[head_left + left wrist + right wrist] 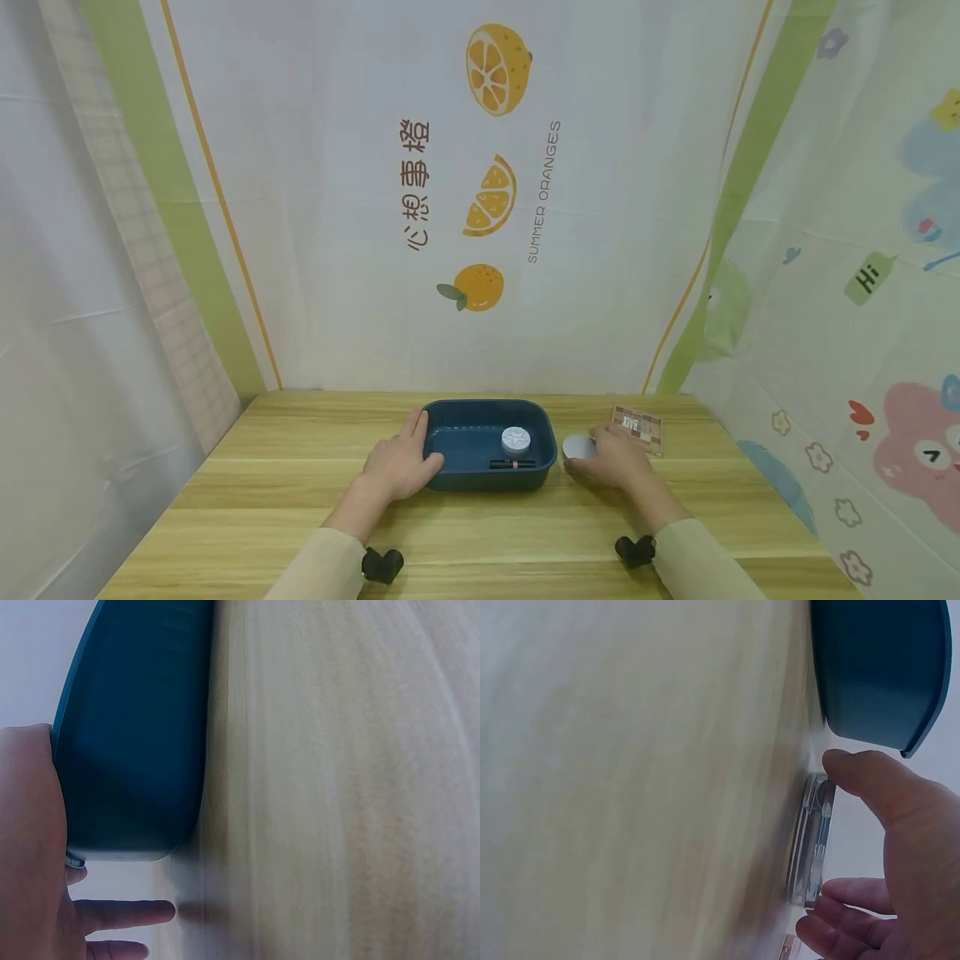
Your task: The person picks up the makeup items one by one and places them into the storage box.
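Note:
A dark blue rectangular bin (487, 482) stands on the wooden table. My left hand (397, 465) holds its left end, thumb over the near rim and fingers along the outer side. In the left wrist view, the hand (34, 847) lies along the rim of the bin (135, 735). Right of the bin, my right hand (617, 457) grips a round, pale-topped compact (578, 447) between thumb and fingers. The right wrist view shows the compact's clear edge (811, 840), low over the table; whether it touches is unclear. Inside the bin lie a white round embossed case (516, 440) and a dark slim tube (512, 464).
A brown-and-pink checked flat palette (647, 430) lies just beyond my right hand, partly covered by it. Behind the wooden table (480, 542) hangs a white curtain (360, 333) printed with oranges. Another patterned curtain (795, 400) borders the right side.

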`<control>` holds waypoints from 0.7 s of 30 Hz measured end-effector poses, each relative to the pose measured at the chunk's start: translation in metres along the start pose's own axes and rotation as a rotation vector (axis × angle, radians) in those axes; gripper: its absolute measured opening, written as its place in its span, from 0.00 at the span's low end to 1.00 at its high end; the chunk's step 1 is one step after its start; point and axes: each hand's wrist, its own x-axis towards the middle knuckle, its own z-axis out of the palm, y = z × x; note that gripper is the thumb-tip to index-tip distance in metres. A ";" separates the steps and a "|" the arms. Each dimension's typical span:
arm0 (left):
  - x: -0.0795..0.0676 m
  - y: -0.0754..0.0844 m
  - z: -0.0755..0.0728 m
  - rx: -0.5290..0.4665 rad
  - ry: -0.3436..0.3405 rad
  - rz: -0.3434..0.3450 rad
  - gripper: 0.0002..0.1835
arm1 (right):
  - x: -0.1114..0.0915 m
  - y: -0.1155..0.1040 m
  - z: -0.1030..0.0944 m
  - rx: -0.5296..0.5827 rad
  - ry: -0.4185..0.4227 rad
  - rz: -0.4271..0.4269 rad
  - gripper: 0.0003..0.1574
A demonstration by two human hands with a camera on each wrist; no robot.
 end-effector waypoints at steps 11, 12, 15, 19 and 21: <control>-0.003 0.002 -0.006 0.019 -0.017 0.001 0.47 | 0.002 0.001 0.001 0.022 -0.006 0.007 0.47; -0.003 0.003 -0.007 0.019 -0.018 0.001 0.47 | 0.002 0.001 0.002 0.022 -0.006 0.005 0.47; -0.004 0.004 -0.009 0.019 -0.019 -0.002 0.47 | 0.003 0.001 0.003 0.026 -0.007 0.001 0.46; -0.005 0.004 -0.009 0.018 -0.021 -0.007 0.46 | 0.005 0.003 0.005 0.031 -0.005 0.006 0.46; -0.005 0.004 -0.009 0.018 -0.021 -0.007 0.46 | 0.006 0.004 0.007 0.032 -0.002 0.007 0.46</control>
